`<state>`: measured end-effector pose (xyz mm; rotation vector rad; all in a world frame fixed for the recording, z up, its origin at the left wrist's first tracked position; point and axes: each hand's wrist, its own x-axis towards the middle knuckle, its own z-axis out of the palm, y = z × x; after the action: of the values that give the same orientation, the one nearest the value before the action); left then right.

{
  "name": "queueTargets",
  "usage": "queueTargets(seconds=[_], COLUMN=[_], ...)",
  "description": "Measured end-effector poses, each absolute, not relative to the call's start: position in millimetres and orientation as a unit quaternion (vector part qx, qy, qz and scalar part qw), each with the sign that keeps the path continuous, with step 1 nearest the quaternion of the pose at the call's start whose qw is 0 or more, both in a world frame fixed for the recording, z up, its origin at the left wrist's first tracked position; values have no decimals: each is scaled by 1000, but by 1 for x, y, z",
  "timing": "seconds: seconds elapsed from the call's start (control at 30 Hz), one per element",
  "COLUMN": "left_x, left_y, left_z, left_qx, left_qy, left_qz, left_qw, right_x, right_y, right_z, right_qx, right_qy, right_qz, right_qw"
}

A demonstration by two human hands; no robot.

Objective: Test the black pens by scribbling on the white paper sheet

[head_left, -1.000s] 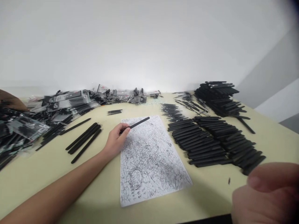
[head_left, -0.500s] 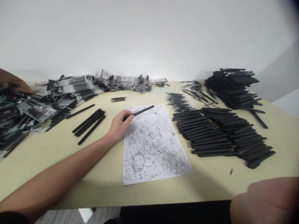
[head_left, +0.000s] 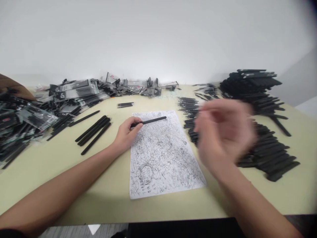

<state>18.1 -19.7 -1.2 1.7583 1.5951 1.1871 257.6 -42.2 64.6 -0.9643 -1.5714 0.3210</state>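
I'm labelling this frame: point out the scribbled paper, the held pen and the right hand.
Scribbled paper (head_left: 163, 158): head view, middle of sheet.
Held pen (head_left: 155, 120): head view, exposed shaft.
Right hand (head_left: 226, 130): head view, blurred middle.

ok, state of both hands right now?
Left hand: closed, holding a black pen over the scribbled paper.
Right hand: blurred; can't tell whether it's open, closed or holding anything.

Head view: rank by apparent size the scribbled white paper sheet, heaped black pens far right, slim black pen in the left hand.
1. Scribbled white paper sheet
2. Heaped black pens, far right
3. Slim black pen in the left hand
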Motion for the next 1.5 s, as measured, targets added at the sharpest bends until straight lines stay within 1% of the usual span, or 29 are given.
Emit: queueTargets(seconds=[0.03,0.1,0.17,0.27,0.37,0.43,0.57,0.73,0.9,1.13,1.5], left_x=[18,17,16,15,16,18,19,20,20,21,21], left_y=[-20,-19,-19,-20,-22,-23,-26,-29,-31,-31,-31], left_z=[-2,-3,-4,-4,-2,0,2,2,3,5,2], left_qx=[643,647,654,677,711,732,761,778,783,771,762], left_qy=[584,583,579,561,526,495,451,442,438,459,457], left_qz=[434,434,432,429,429,435,438,424,424,417,427], left_qw=[238,231,225,207,183,173,160,141,120,145,170], right_x=[251,242,238,233,225,219,217,223,222,224,223], right_y=[-36,-28,-26,-30,-35,-36,-33,-30,-27,-28,-29], right_z=[58,46,35,20,9,4,3,3,1,6,4], right_qx=[-422,-428,-423,-414,-406,-412,-435,-426,-424,-442,-419], right_qy=[-712,-793,-833,-854,-866,-864,-848,-863,-866,-857,-868], right_qz=[97,-2,-77,-142,-159,-164,-167,-131,-97,-54,-54], right_qw=[553,434,348,281,245,239,253,236,246,258,259])
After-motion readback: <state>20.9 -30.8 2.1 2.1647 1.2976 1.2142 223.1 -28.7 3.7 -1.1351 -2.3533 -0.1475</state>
